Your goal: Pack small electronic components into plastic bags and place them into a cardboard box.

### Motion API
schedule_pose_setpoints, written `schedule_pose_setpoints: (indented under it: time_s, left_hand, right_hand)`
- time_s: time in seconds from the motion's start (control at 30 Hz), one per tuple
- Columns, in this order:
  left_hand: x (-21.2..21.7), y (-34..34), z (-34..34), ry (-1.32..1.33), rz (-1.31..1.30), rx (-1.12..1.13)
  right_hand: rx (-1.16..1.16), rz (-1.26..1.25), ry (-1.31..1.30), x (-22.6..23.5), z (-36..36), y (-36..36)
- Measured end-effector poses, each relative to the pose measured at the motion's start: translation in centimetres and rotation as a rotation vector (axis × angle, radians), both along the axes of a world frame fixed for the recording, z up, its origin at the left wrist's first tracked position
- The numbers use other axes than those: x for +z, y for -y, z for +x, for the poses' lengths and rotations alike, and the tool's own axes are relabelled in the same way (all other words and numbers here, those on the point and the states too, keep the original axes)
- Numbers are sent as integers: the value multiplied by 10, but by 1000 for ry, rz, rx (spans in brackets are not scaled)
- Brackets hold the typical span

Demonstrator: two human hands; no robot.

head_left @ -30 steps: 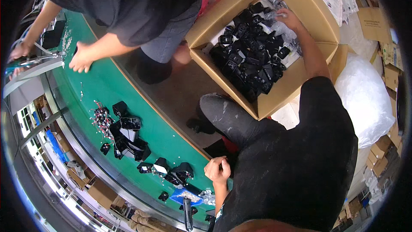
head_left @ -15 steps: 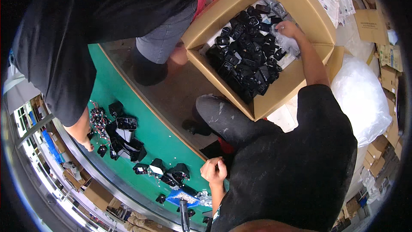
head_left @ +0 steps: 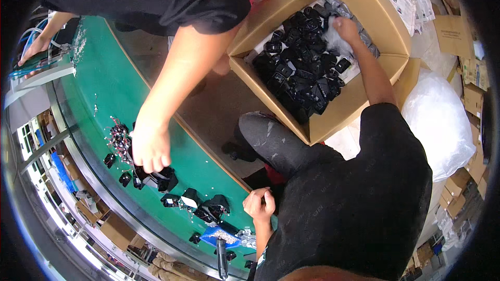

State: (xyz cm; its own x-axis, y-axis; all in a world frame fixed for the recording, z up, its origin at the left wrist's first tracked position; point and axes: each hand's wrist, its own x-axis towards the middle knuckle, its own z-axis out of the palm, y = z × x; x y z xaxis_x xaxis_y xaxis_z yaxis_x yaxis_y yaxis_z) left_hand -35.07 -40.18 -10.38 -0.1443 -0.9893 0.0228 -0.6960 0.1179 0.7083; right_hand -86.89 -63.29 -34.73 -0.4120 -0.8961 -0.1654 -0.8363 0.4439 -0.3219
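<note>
My right hand [head_left: 346,28] reaches into a large cardboard box [head_left: 386,47] and is closed on a crumpled clear plastic bag [head_left: 335,41], blurred by motion. Under and beside it lie many loose black plastic housings [head_left: 302,67], with greyish wrapped pieces [head_left: 369,41] along the box's right inner side. My left hand [head_left: 259,203] rests at the edge of the green table [head_left: 200,148]; its fingers are curled in and nothing shows in them. Nearest to it on the table are several black housings [head_left: 214,205] and a blue tray of small pale parts [head_left: 221,235].
A co-worker's hand [head_left: 151,145] reaches over more black housings beside a heap of small wired parts [head_left: 120,138]. That person's other hand [head_left: 35,49] is at the far left. A black-handled tool [head_left: 222,260] stands by the blue tray. A white plastic sack [head_left: 437,119] lies right of the box.
My right hand has moved slightly up and left inside the box with the plastic bag. My left hand stays put. The co-worker's arm has swung across onto the housings.
</note>
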Motion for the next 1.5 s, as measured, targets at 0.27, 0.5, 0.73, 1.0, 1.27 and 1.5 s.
schedule_pose_setpoints:
  time_s: [0.27,0.5,0.73,1.0,1.27,1.5]
  left_hand:
    - [2,3,-1,-10,-3,-19]
    - [1,2,-1,-5,-17,8]
    - [-1,4,-5,-10,1,-19]
    - [0,3,-1,-61,-30,-31]
    - [0,1,2,-39,-22,-6]
    - [-1,0,1,-75,-13,-27]
  right_hand:
    - [-541,-417,399,47,-34,1]
    - [176,157,-59,-8,-33,-53]
    - [258,686,-244,20,0,-88]
    - [233,206,-72,3,-10,-65]
    - [-606,-610,1152,32,-23,-40]
    - [288,617,35,25,-28,-79]
